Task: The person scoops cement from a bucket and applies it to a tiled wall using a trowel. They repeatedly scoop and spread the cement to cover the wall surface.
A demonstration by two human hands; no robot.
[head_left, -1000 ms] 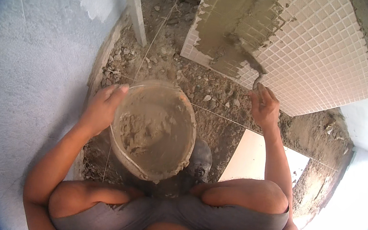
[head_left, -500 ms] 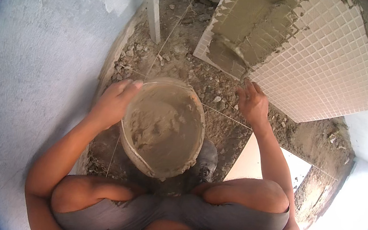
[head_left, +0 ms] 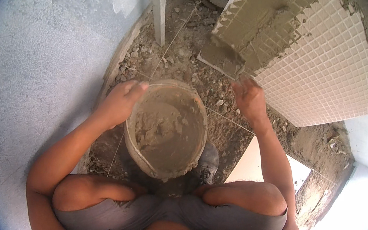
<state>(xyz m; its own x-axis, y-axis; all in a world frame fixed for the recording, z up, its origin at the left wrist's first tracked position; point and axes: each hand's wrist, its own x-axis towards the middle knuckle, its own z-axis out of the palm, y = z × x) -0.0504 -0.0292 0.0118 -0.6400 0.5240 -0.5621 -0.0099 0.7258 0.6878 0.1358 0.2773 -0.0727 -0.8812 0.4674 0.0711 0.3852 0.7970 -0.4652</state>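
Observation:
Between my knees stands a round bucket (head_left: 160, 175) of wet grey mortar (head_left: 162, 121), tilted toward me. My left hand (head_left: 126, 100) grips its rim at the upper left, fingers over the edge. My right hand (head_left: 252, 98) is closed on a trowel, its handle mostly hidden by the fingers. The mortar-smeared trowel blade (head_left: 229, 55) lies against the lower left corner of a large white tile (head_left: 321, 63). That tile leans with its gridded back toward me. Grey mortar (head_left: 263, 21) covers its left part, and another band runs along its right edge.
A bluish wall (head_left: 55, 65) rises on the left, with an upright post (head_left: 158, 7) near it. Strings (head_left: 227, 118) stretch over the rubble floor (head_left: 179, 63). A pale tile (head_left: 249, 163) lies flat by my right knee. My shoe (head_left: 208, 162) is beside the bucket.
My right hand and the trowel have moved slightly, the blade sweeping at the tile's lower left corner. The whole scene has shifted a little to the right; my left hand stays on the rim.

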